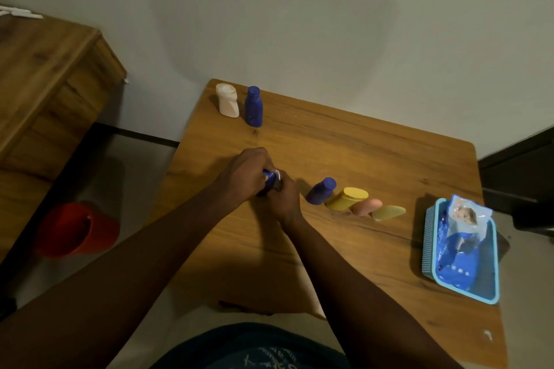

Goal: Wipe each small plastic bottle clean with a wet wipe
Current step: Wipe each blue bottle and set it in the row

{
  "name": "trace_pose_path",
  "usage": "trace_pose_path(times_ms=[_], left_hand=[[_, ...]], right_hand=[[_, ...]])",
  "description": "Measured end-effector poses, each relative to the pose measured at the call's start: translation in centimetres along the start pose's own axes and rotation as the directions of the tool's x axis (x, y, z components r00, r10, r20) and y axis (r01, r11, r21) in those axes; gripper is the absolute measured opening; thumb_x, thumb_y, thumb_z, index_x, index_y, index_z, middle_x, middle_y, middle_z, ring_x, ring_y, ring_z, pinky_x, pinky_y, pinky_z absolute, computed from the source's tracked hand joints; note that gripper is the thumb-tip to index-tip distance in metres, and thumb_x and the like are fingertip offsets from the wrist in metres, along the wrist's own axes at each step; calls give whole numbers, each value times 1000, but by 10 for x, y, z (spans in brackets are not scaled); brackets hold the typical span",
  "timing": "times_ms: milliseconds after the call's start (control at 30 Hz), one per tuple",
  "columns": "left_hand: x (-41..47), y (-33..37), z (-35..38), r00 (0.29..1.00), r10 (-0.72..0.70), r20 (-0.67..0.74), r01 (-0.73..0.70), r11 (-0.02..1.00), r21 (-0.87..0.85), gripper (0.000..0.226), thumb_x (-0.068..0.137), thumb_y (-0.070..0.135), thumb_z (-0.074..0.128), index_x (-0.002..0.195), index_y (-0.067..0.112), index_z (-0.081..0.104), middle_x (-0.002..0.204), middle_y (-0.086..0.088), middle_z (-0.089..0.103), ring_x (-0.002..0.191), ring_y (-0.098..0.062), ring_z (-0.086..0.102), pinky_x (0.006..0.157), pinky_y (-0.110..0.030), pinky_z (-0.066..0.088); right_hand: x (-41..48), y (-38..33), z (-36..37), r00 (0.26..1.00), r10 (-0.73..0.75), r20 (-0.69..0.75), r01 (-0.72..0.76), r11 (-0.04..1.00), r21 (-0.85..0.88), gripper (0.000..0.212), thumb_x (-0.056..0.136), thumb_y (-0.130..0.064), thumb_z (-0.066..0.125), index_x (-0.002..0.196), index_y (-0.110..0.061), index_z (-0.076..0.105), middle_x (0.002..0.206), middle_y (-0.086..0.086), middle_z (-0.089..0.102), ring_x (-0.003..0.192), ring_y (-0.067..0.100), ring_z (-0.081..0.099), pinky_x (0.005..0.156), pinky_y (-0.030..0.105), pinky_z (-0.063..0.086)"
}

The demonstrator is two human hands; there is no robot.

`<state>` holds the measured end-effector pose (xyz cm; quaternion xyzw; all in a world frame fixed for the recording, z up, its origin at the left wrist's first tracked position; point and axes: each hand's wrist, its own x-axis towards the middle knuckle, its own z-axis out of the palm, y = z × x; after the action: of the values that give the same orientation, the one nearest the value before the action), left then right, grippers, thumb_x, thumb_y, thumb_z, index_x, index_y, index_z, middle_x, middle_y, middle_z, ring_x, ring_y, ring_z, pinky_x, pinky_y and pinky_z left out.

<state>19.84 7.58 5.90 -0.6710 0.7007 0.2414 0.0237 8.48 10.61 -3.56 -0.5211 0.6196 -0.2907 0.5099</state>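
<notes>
Both hands meet over the middle of the wooden table (344, 159). My left hand (244, 175) and my right hand (284, 198) grip a small blue bottle (269, 179), mostly hidden between them. A scrap of white wet wipe (277, 174) shows at its top; which hand pinches it I cannot tell. At the far left corner stand a white bottle (227, 100) and a blue bottle (253, 107). To the right of my hands is a row: a blue bottle (321, 191), a yellow bottle (347, 198), a pink bottle (366, 207) and another yellow bottle (388, 213).
A light blue basket (429, 237) at the table's right edge holds a blue wet wipe pack (458, 246). A red bucket (75, 229) stands on the floor to the left, beside a wooden cabinet (45, 84). A wall runs behind the table.
</notes>
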Motion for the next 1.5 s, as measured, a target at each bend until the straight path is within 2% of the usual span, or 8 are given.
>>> trace_pose_path(times_ms=[100,200,367,500,767,1033,1200,1500], left_hand=[[9,-4,6,990,-48,135,48,999,-2,22,81,22,79,87,22,57,76,8,48,71,-11,48,79,-30,45],[14,-10,14,993,-20,117,19,1000,12,32,76,23,81,69,27,49,82,6,56,66,-7,46,72,-28,43],[-6,-11,18,985,127,-117,-130,991,-15,18,93,19,63,105,17,75,113,2,68,99,-13,57,87,-30,49],[-8,-18,18,970,151,-189,-170,981,-88,19,95,13,61,103,14,78,114,-1,70,103,-18,64,91,-34,51],[-3,-6,11,989,102,-108,-105,994,-27,23,98,17,59,116,14,72,123,-1,65,108,-15,59,98,-25,43],[-5,-12,9,992,63,-108,-74,992,-105,18,94,13,66,108,16,75,118,2,70,105,-15,64,93,-26,49],[2,-5,-1,999,33,42,-31,999,-42,24,93,14,68,117,16,73,119,0,70,109,-20,64,98,-37,51],[-14,-13,1,988,135,-70,-140,987,-78,26,90,9,69,115,18,74,119,2,67,108,-15,60,95,-30,49]], right_hand=[[-7,-3,-5,1000,23,-10,-24,1000,-7,48,74,-21,50,119,-14,66,103,2,74,93,19,69,86,48,58],[-16,-1,-5,999,16,-42,-14,999,41,42,74,-27,48,108,-15,69,92,-1,73,84,17,67,79,44,56],[-19,1,-3,990,-73,-123,83,993,79,32,81,-23,45,95,-18,73,83,-3,74,77,17,65,72,47,54],[-22,-15,-1,972,-165,-164,186,975,120,52,83,4,44,120,-16,75,113,-4,77,106,9,70,92,31,57],[-14,2,-2,998,43,40,-41,999,-35,41,92,-11,57,132,-18,62,117,2,72,103,20,67,91,44,56],[-26,-7,2,976,-161,-146,168,985,36,57,86,9,49,132,-20,66,124,-11,70,113,6,64,96,22,52],[-20,5,-1,996,-87,-8,86,993,-77,48,93,1,56,137,-16,59,124,2,69,106,14,63,91,35,54],[-20,18,1,992,-120,-25,117,986,-118,30,102,-16,55,131,-18,64,118,-3,72,101,10,63,84,30,50]])
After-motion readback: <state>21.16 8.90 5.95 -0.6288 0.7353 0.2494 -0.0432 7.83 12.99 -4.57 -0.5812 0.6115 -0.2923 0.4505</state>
